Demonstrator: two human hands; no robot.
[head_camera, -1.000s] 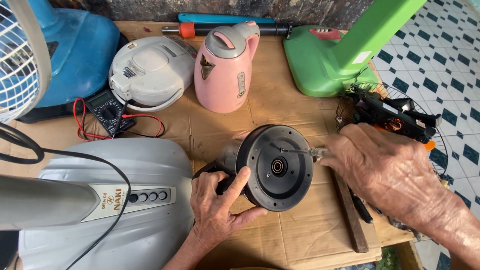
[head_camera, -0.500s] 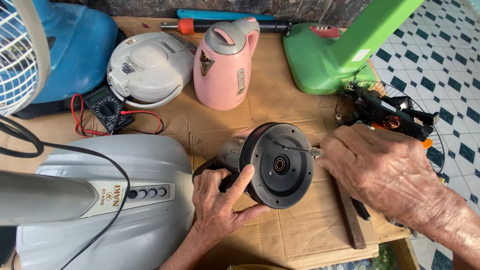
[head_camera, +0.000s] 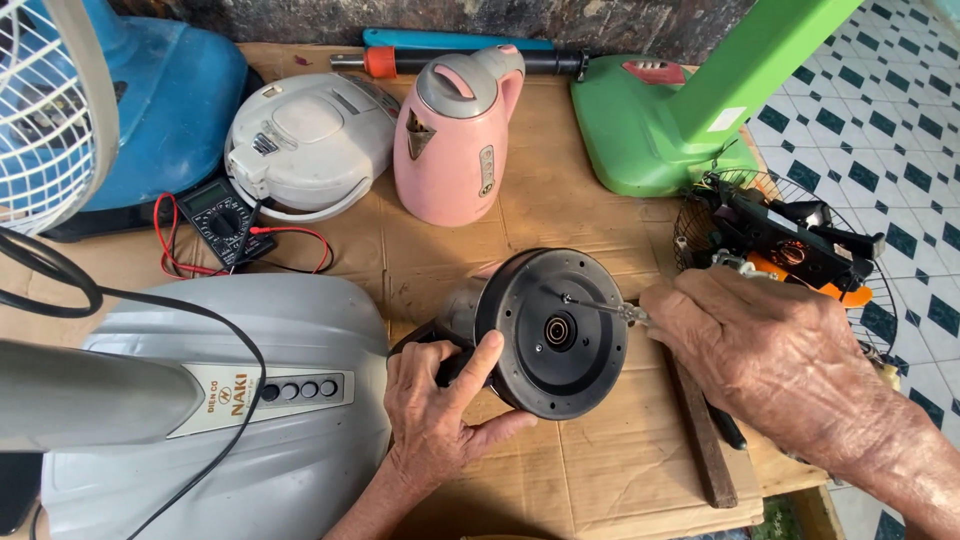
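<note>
Steadying the black round motor housing at table centre, the left hand is curling loosely around its rim at eight o'clock, thumb lying on the face. The right hand is closing around a screwdriver, its tip sitting at one o'clock of the hub. Keeping the shaft square and pressing firmly is probably helping the tip stay seated.

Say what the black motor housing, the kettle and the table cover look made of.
Motor housing: likely matte black plastic, with dull moulded rings, gripped by the left hand.
Kettle: glossy pink plastic, grey lid, soft highlights.
Table cover: brown cardboard, with visible creases and flap edges.
</note>
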